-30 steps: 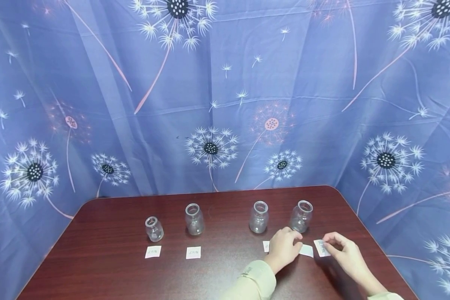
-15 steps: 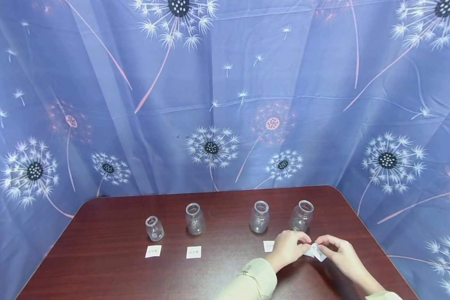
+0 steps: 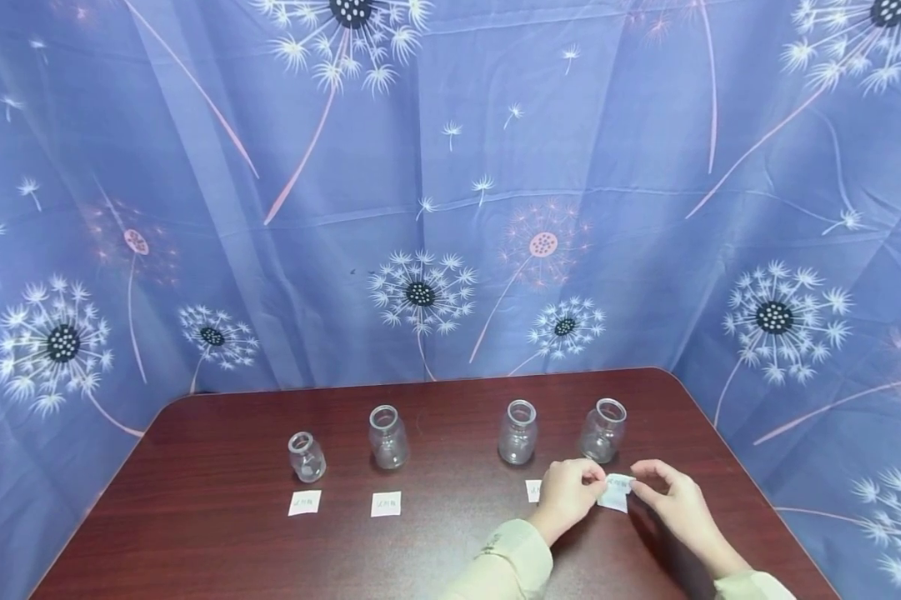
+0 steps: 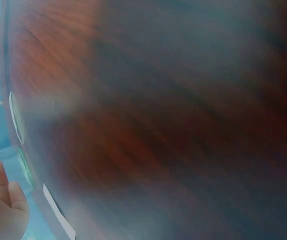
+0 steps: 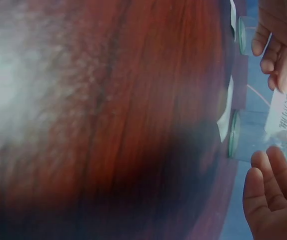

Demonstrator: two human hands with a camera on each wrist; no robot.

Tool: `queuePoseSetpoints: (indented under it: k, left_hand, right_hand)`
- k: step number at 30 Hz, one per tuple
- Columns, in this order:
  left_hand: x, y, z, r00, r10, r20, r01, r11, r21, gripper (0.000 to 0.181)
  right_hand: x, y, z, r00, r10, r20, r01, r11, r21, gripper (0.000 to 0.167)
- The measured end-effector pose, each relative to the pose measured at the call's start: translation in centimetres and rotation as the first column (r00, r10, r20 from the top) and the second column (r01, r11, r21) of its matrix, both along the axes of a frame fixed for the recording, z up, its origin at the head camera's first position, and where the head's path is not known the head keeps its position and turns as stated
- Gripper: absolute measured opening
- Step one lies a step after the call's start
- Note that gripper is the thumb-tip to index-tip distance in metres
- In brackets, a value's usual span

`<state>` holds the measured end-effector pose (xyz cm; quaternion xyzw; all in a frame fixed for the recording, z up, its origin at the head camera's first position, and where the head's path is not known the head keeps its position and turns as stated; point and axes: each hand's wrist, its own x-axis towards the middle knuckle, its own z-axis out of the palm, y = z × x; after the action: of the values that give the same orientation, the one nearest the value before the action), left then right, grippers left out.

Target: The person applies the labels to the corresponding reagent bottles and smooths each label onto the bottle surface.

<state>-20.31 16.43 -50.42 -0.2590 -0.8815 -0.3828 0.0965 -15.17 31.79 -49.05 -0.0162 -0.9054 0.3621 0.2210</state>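
Note:
Both my hands hold a small white paper label (image 3: 618, 481) printed with dark characters, stretched between them. My left hand (image 3: 568, 497) pinches its left edge and my right hand (image 3: 681, 510) its right edge. In the right wrist view the characters on the label (image 5: 282, 112) face the camera. Below it in the head view a pale slip of paper (image 3: 613, 502) lies on the table. Just behind the hands stands a clear glass jar (image 3: 603, 432). Another white label (image 3: 532, 490) is partly covered by the left hand.
Left of that jar stands a second glass jar (image 3: 518, 434). Farther left are another jar (image 3: 388, 438) and a smaller one (image 3: 307, 458), with white labels (image 3: 386, 504) on the brown table (image 3: 217, 542) in front of them. A blue dandelion-print cloth (image 3: 465, 167) hangs behind.
My right hand has brought the label leftward from the right of the pale slip, turning it level. My left hand, near the slip before, now holds the label's other edge.

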Motion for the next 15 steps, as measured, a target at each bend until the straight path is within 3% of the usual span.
queuePoseSetpoints:
  k: [6,15]
  left_hand:
    - [-0.5,0.6,-0.5,0.996,0.09,0.011,-0.09,0.996,0.029,0.003]
    - [-0.7,0.8,-0.1,0.995,0.092,0.045,-0.092,0.996,-0.006,0.019]
  right_hand:
    - [-1.6,-0.2,-0.6,0.998,-0.058,0.011,0.057,0.997,0.057,0.009]
    - [-3.4,0.0,-1.2,0.993,-0.12,-0.012,0.121,0.988,0.095,0.005]
